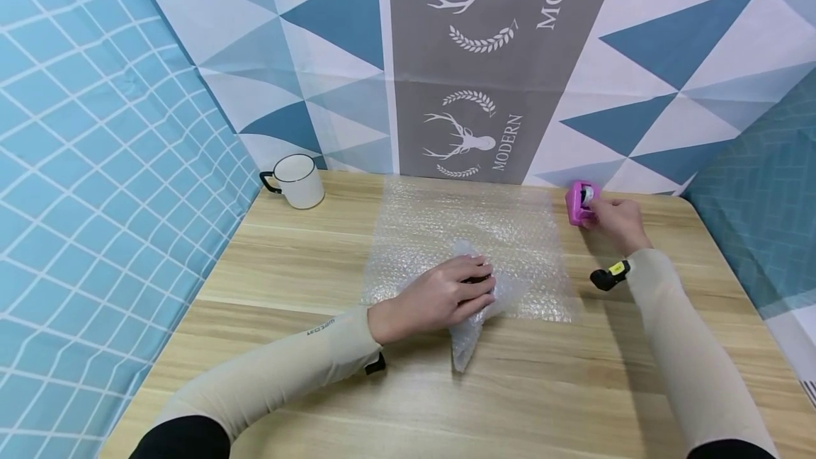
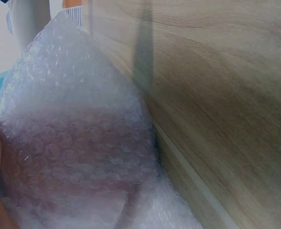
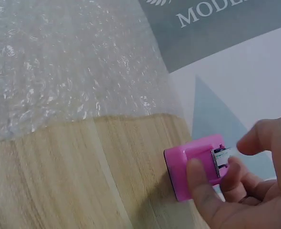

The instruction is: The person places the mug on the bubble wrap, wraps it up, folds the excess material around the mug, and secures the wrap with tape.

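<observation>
My left hand point(image 1: 440, 296) grips a bundle of bubble wrap point(image 1: 468, 338), its fingers curled over the top. Something dark shows between the fingers; most of what the wrap covers is hidden. In the left wrist view a pointed fold of bubble wrap point(image 2: 74, 95) fills the left side. At the back right, my right hand point(image 1: 618, 222) holds a small pink tape dispenser point(image 1: 575, 205). In the right wrist view the thumb point(image 3: 197, 174) lies on the dispenser's pink side, with the other fingers around the clear tape point(image 3: 222, 157).
A flat sheet of bubble wrap point(image 1: 421, 211) spreads over the wooden table point(image 1: 287, 268) to the back wall, under and behind the bundle. At the back left stands a white mug point(image 1: 302, 186) with a black rim and handle. Patterned cloths point(image 1: 338, 41) hang around the table.
</observation>
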The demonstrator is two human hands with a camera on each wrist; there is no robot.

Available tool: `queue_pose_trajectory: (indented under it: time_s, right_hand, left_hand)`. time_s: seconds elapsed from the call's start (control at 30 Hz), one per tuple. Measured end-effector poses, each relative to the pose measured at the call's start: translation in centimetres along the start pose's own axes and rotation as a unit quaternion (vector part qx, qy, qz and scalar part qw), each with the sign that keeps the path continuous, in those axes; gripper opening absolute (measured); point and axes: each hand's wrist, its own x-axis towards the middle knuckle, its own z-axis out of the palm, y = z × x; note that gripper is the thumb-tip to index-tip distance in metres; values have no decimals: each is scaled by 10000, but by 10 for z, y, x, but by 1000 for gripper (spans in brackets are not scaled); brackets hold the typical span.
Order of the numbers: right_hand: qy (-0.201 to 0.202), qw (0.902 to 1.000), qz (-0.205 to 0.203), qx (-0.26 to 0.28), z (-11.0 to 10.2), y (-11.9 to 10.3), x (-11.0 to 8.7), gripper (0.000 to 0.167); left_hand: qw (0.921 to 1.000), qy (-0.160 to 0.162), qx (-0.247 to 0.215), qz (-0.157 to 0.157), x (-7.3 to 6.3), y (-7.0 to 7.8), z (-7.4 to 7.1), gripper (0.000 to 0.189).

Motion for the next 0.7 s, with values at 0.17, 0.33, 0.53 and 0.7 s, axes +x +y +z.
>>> queue_pose_trajectory:
  time_s: [0.17,0.33,0.53,0.7]
  right_hand:
    - [69,9974,237,681,-1,1,0,48]
    - [6,9945,462,939,-3,5,2,28]
    - [-53,9875,749,1383,-3,4,2,25]
    - [-27,9768,933,1926,0,-1,-2,42]
  left_hand:
    - [10000,72,19,51,0,0,1,27]
    - [9999,89,30,66,-1,0,2,27]
    - [9999,112,8,58,-1,0,3,27]
    - [9999,104,-29,16,-1,-1,2,26]
